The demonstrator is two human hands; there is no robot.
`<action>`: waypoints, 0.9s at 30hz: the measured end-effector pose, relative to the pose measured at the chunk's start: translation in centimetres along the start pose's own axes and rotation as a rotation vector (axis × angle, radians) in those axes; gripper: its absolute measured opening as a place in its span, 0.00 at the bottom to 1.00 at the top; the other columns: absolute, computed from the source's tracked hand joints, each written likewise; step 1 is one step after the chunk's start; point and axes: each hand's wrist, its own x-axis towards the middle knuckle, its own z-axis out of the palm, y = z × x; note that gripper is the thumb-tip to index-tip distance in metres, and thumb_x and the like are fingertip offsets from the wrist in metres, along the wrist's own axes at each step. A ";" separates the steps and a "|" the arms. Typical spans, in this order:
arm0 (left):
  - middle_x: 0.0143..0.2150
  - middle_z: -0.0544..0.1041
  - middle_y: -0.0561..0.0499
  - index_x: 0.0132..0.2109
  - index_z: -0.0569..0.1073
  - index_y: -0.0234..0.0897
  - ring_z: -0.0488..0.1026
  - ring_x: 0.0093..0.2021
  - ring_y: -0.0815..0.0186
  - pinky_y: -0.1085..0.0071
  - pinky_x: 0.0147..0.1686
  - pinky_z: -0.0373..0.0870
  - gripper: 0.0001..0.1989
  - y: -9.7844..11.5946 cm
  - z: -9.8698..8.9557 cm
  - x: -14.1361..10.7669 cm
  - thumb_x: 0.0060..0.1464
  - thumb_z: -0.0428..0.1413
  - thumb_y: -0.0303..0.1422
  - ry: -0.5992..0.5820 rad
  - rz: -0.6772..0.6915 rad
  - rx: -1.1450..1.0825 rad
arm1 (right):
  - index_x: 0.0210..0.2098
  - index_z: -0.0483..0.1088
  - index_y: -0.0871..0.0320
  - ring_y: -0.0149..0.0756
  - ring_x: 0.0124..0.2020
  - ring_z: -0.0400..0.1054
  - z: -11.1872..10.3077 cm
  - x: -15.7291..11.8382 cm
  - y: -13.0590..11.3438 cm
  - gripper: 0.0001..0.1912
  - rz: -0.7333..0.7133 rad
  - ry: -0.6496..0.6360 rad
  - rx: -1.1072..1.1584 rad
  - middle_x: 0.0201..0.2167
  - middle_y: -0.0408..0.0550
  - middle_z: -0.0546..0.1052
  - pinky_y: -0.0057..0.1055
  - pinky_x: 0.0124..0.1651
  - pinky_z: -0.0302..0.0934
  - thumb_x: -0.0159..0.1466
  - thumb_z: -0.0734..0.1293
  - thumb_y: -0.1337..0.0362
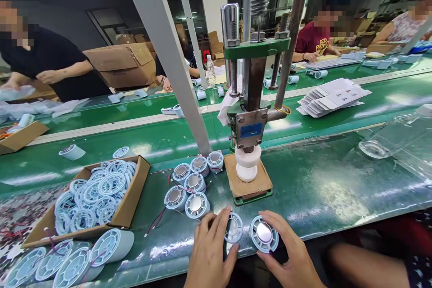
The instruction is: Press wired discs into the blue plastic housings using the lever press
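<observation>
Near the table's front edge, my left hand [212, 248] has its fingers and thumb around a light blue slotted ring [234, 227]. To its right, my right hand [289, 252] grips a light blue round part [264, 234] with a silver disc in its centre, fingertips at its top and thumb at its bottom. The two parts are apart. Beyond them a green hand press [250, 128] stands over a cardboard-covered base [263, 185], with white round blocks [247, 164] under its ram. Several light blue parts with silver discs and thin wires [196, 205] are grouped left of the press.
A cardboard box [135, 198] of blue rings is at the left, with several blue cup-shaped parts [116, 247] in front. A grey post [168, 54] rises behind. White flat cartons [334, 96] and a clear plastic container [398, 139] lie at the right. People work across the conveyor.
</observation>
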 end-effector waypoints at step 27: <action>0.57 0.73 0.45 0.65 0.60 0.43 0.71 0.56 0.53 0.54 0.55 0.71 0.35 4.4 0.5 0.5 0.48 0.55 0.28 0.210 -0.297 -0.396 | 0.63 0.55 0.60 0.37 0.48 0.75 4.1 1.8 -2.0 0.26 0.021 0.130 0.065 0.49 0.54 0.76 0.28 0.48 0.72 0.67 0.61 0.60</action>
